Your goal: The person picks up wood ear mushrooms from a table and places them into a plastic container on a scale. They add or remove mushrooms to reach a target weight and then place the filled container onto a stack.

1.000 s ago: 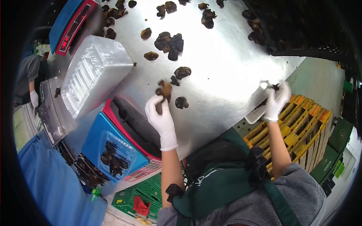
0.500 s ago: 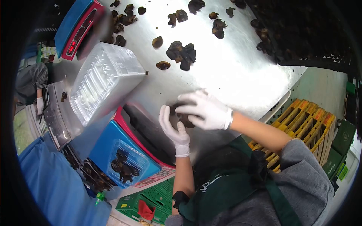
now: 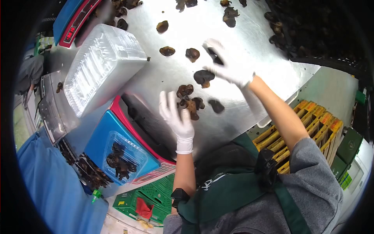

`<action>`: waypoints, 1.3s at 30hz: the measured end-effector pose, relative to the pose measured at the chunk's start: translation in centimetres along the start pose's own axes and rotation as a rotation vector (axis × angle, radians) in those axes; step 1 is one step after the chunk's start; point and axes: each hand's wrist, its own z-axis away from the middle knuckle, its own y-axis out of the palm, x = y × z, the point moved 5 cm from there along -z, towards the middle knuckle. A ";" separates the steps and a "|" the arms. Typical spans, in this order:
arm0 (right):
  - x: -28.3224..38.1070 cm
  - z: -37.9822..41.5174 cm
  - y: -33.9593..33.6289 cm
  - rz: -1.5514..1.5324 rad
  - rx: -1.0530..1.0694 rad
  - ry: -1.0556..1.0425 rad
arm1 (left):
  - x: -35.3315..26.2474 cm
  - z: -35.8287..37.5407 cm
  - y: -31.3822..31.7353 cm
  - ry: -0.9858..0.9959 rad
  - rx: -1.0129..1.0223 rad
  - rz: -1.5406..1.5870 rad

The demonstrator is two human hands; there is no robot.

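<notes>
My left hand point(image 3: 177, 119), in a white glove, is open with fingers spread, at the left edge of a small pile of dark brown wood ear mushrooms point(image 3: 191, 105) on the metal table. My right hand point(image 3: 231, 64), also gloved and smeared by motion, is farther out. A black wood ear mushroom point(image 3: 215, 56) shows between its thumb and fingers. Just below the thumb lies a larger wood ear point(image 3: 204, 78). Another dark piece point(image 3: 216, 106), blurred, is right of the pile. A single brown wood ear point(image 3: 192, 54) lies left of my right hand.
Stacked clear plastic trays point(image 3: 105, 66) stand at left. A blue-topped scale point(image 3: 97, 134) bears a tray of wood ears point(image 3: 120, 162); another scale point(image 3: 78, 19) is at the back. A dark crate point(image 3: 323, 35) sits upper right. Yellow pallets point(image 3: 300, 136) and a green crate point(image 3: 156, 199) are below.
My hands, close together over dark pieces before, are now apart. My right hand has moved outward and to the right. The clustered wood ears now lie nearer and more spread out. The view has shifted.
</notes>
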 end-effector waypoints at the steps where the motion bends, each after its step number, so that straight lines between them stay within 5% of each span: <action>1: 0.4 2.3 1.1 0.208 0.036 -0.065 | -0.9 -0.1 0.5 0.084 0.119 -0.164; 3: 2.6 6.0 1.2 0.069 0.052 -0.034 | -0.8 0.9 0.5 0.055 0.114 -0.079; 7: 0.0 11.8 0.8 -0.345 -0.262 0.223 | -0.5 3.2 -1.6 -0.042 0.000 0.044; 8: -1.0 12.6 1.5 -0.721 -0.382 0.329 | -0.2 3.7 -2.0 -0.070 -0.007 0.049; 11: -0.7 12.4 -0.3 -0.529 -0.375 0.391 | 0.5 4.0 -2.3 -0.105 -0.015 0.042; 17: -0.4 9.3 3.0 -0.941 -0.501 0.483 | 0.5 2.8 -0.9 -0.089 -0.059 0.048; 19: 2.4 7.7 3.0 -0.212 -0.156 0.289 | 0.5 2.4 -0.5 -0.065 -0.064 0.060; 21: 7.2 7.2 3.6 0.030 0.006 -0.208 | 0.4 1.9 -0.1 -0.026 -0.050 0.085; 24: 9.2 6.6 4.4 -0.160 -0.055 -0.591 | 0.9 1.6 0.2 0.004 -0.043 0.106; 25: 8.6 4.0 2.6 -0.124 0.017 -0.472 | 0.7 1.6 0.2 0.003 -0.052 0.100; 27: 4.7 -0.7 3.0 -0.356 -0.250 -0.158 | 0.4 1.7 0.2 0.039 -0.088 0.087; 30: 3.3 -6.4 4.0 -0.004 -0.500 -0.325 | 0.1 1.5 -0.1 0.000 -0.126 0.145; 33: 4.2 -7.0 6.8 0.115 -0.201 -0.480 | 0.5 1.0 -0.3 -0.004 -0.152 0.135; 34: 3.8 -7.1 7.4 -0.008 0.067 -0.386 | 0.7 0.6 -0.5 -0.017 -0.151 0.118; 37: 1.3 -4.3 5.3 -0.137 -0.024 -0.248 | 0.6 -0.5 -1.4 -0.021 -0.073 0.007; 39: 1.7 -0.5 5.2 -0.352 0.096 -0.205 | 0.9 -1.5 -0.9 -0.002 0.028 0.032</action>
